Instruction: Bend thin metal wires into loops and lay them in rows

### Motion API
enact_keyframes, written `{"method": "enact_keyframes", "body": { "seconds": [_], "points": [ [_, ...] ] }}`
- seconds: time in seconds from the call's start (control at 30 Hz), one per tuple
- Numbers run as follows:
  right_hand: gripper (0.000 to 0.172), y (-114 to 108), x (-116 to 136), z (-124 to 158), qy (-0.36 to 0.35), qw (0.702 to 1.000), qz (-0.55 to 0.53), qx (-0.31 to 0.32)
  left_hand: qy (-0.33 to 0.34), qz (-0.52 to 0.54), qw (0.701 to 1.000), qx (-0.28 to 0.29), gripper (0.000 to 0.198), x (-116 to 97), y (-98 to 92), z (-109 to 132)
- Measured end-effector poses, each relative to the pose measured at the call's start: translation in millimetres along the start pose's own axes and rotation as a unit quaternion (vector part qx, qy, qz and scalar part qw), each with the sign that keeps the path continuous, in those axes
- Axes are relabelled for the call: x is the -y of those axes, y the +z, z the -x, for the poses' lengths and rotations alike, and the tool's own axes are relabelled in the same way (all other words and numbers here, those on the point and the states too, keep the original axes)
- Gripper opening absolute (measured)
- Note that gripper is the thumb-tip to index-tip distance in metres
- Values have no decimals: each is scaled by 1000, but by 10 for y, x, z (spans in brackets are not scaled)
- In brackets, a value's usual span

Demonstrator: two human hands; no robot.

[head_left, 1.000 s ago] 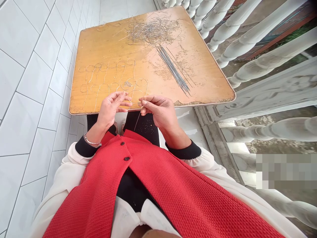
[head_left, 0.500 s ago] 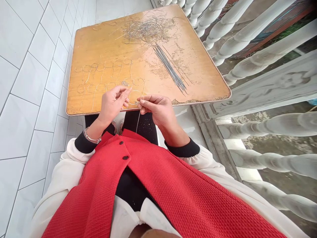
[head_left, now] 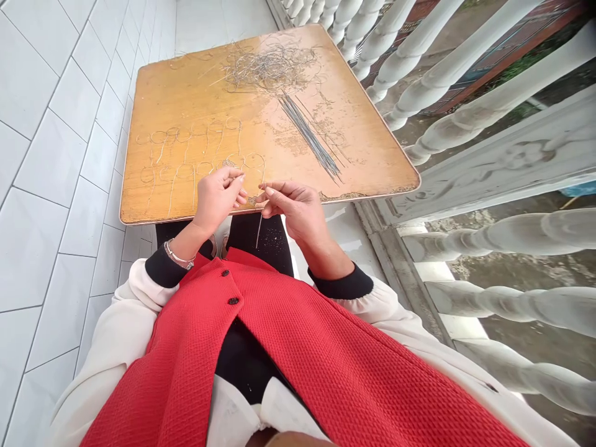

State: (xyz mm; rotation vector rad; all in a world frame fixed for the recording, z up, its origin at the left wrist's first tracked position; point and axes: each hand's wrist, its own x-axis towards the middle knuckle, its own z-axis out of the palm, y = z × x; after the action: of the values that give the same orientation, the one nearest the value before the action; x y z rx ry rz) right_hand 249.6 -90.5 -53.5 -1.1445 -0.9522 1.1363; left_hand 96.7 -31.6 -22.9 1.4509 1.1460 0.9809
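Observation:
Over the near edge of the table, my right hand (head_left: 298, 210) pinches a thin metal wire (head_left: 258, 232), whose straight end hangs below the fingers. My left hand (head_left: 218, 197) is closed in a pinch just left of it, thumb against forefinger, at the wire's other part; the fine strand between the hands is hard to make out. Beyond the fingers lies a wire loop with a straight tail (head_left: 254, 162). Several similar looped wires (head_left: 185, 171) lie in two rows on the table's left half.
The worn wooden table (head_left: 186, 93) bears a tangled heap of wire (head_left: 272, 65) at the back and a bundle of straight wires (head_left: 311, 136) to the right. A white tiled wall (head_left: 60, 186) stands left, a white balustrade (head_left: 433, 93) right.
The view has shifted slightly, so the table sits a little lower and further left. Both hands stay close together; the loop between them shows less clearly now.

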Motion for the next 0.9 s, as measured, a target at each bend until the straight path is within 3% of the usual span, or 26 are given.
{"method": "enact_keyframes", "body": {
  "seconds": [0.37, 0.67, 0.9],
  "points": [
    [58, -220, -14, 102, 34, 999, 24, -34, 2, -47, 999, -7, 15, 0, 223, -418],
    [40, -228, -79, 164, 52, 999, 15, 4, 11, -68, 998, -10, 15, 6, 286, -516],
    [43, -384, -100, 76, 55, 995, 78, -36, 4, -101, 993, 58, 19, 7, 350, -676]
  ]
}}
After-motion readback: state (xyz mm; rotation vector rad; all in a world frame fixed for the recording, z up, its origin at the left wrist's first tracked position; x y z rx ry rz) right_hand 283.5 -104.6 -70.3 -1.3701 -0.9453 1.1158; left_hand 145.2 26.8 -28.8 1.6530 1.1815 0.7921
